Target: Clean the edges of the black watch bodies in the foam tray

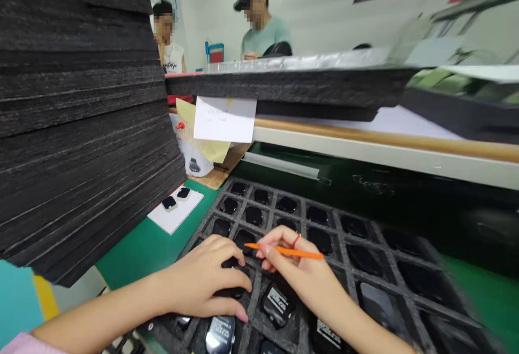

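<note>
Over the gray foam tray (343, 243) we've got both hands going. Our right hand (298, 262) is closed around an orange stick (298, 252) in a pen-style pinch, its tip pointing left above the tray's cells. Our left hand (214, 281) is down on the near left part of the tray, thumb and fingers spread around a dark watch unit (232, 292) sitting in its cell. Honestly, we can't tell if those fingers are gripping it or just resting there, since they hide most of it.

Just below our right hand, a watch unit with a printed label (278, 304) sits in another tray cell, and near the tray's front edge a silver-backed unit (220, 336) is label side up. Most of the other cells we can see have dark units too.

Left of the tray there's a white pad (170, 224) with two small units on it, plus a tall stack of black foam (81, 127). Beyond the tray runs a shelf (365, 146), with two people behind it.
</note>
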`<action>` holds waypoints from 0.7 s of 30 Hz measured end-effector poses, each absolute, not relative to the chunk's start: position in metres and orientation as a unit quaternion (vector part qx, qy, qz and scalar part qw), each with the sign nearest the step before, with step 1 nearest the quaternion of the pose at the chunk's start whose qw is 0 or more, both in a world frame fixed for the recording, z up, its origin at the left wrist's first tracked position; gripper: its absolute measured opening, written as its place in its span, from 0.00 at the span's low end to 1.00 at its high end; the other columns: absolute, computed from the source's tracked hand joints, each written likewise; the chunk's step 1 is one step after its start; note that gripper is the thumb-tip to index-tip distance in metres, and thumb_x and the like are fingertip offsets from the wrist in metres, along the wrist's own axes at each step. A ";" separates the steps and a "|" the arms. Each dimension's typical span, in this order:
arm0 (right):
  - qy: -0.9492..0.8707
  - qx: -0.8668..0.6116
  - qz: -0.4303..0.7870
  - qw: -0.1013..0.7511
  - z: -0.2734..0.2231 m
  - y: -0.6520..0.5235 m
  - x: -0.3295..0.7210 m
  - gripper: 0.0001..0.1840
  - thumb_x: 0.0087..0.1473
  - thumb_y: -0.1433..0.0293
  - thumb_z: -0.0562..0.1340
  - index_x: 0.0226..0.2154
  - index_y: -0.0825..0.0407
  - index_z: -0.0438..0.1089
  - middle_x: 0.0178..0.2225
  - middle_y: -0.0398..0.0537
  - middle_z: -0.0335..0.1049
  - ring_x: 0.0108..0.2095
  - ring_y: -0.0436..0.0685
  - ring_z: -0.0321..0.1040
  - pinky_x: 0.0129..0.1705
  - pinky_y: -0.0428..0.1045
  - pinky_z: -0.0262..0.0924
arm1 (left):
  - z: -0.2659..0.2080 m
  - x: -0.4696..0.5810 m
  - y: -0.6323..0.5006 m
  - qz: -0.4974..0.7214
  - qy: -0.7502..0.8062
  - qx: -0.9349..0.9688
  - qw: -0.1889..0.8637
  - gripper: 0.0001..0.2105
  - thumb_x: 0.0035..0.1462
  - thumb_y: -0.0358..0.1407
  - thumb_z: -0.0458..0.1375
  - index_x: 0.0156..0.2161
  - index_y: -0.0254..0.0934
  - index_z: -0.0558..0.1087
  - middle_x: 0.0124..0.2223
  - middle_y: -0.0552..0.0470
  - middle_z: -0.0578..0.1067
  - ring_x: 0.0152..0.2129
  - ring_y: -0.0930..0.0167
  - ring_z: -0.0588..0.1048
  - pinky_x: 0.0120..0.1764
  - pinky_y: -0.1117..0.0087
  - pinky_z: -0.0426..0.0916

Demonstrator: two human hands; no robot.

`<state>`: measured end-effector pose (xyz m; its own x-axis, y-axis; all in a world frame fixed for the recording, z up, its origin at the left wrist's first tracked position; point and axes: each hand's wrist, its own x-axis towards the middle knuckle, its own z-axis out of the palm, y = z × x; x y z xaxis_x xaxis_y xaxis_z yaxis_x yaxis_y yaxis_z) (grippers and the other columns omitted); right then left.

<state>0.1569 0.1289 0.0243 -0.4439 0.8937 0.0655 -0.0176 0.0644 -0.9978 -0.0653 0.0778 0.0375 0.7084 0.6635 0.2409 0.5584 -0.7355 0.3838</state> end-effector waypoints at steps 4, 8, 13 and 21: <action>-0.587 -0.362 0.599 0.408 0.016 0.125 0.162 0.22 0.51 0.50 0.69 0.34 0.53 0.72 0.33 0.48 0.74 0.28 0.52 0.71 0.32 0.47 0.69 | 0.038 -0.071 0.080 0.172 0.352 0.909 0.144 0.17 0.60 0.48 0.65 0.47 0.41 0.74 0.49 0.45 0.70 0.48 0.59 0.69 0.52 0.58 0.62; -0.561 -0.364 0.619 0.413 0.015 0.121 0.166 0.25 0.51 0.47 0.69 0.33 0.53 0.72 0.31 0.50 0.75 0.28 0.53 0.72 0.34 0.49 0.70 | 0.038 -0.079 0.077 0.193 0.370 0.888 0.193 0.14 0.62 0.44 0.63 0.49 0.42 0.72 0.53 0.47 0.71 0.52 0.60 0.67 0.56 0.60 0.60; -0.574 -0.356 0.632 0.380 0.013 0.113 0.167 0.21 0.53 0.51 0.69 0.30 0.52 0.69 0.31 0.51 0.77 0.33 0.56 0.76 0.39 0.49 0.71 | 0.033 -0.081 0.078 0.224 0.348 0.887 0.204 0.13 0.63 0.44 0.63 0.48 0.39 0.73 0.51 0.46 0.72 0.52 0.63 0.69 0.57 0.62 0.60; -0.674 -0.338 0.569 0.328 0.014 0.109 0.166 0.09 0.58 0.63 0.63 0.29 0.50 0.69 0.30 0.46 0.77 0.31 0.56 0.74 0.34 0.49 0.65 | 0.029 -0.083 0.079 0.226 0.424 0.834 0.272 0.27 0.55 0.48 0.69 0.54 0.41 0.65 0.52 0.47 0.72 0.51 0.63 0.70 0.55 0.60 0.65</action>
<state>0.1664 0.1087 0.0144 -0.5573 0.8284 0.0569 0.0823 0.1233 -0.9889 -0.0828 0.0788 0.0295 0.5381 0.8302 0.1457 0.5852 -0.4923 0.6444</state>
